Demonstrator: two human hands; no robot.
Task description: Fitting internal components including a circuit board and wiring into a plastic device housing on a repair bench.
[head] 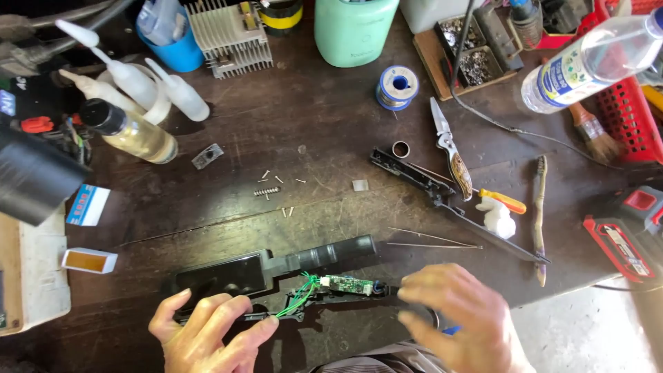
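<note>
Hands at the near bench edge: left hand (207,331) pinning the opened black handle shell (276,287) flat, right hand (459,318) gripping its far end, steadying the exposed circuit board (345,284) and green wires (298,295) face up.

blue-white labelled clear bottle (587,65), small blue-white box (88,205)
</note>
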